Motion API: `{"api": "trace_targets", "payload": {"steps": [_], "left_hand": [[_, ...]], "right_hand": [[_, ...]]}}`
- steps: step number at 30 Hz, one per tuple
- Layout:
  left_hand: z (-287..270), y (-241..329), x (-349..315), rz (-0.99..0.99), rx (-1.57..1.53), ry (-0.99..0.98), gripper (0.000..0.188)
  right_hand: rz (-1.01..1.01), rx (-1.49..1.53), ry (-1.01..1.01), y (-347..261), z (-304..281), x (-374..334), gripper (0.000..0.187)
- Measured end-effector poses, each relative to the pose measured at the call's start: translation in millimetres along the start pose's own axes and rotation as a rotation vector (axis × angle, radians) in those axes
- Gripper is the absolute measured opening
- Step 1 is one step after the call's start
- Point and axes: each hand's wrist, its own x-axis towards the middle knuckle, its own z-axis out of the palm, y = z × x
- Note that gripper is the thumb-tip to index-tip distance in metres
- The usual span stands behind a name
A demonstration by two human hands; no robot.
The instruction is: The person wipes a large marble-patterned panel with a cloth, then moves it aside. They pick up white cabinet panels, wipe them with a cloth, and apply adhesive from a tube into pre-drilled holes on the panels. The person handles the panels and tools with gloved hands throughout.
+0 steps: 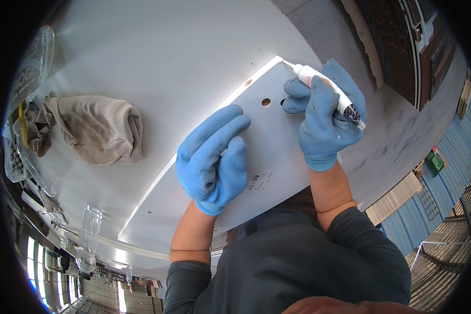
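Note:
A light blue knitted glove covers each of my hands. In my right hand is a white squeeze tube with a thin nozzle and a crumpled, dark-marked tail end. The nozzle's tip is at the far corner of a white panel, by its narrow edge; whether it touches cannot be made out. Fingers curled together, my left hand is over the middle of this panel. A small whitish bit shows between thumb and fingers, too little to name. Round holes and a printed label mark the panel.
A crumpled beige cloth lies on the white work table to the left. Beyond it are a clear plastic container and a clear plastic bottle. Dark brown boards stand at the far right, beyond the grey floor.

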Motion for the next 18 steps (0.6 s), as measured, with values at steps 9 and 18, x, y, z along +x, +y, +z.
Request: {"api": "trace_targets", "payload": {"steps": [9,18], "left_hand": [[-4,1,-3,0.030,-0.149,0.047,0.025],[-55,24,-19,-0.158,-0.820,-0.259,0.067]], "right_hand": [[0.019,0.027,-0.073,-16,-6,2,0.031],[0.127,0.348,-0.462,-110,-18,-31,0.034]]}}
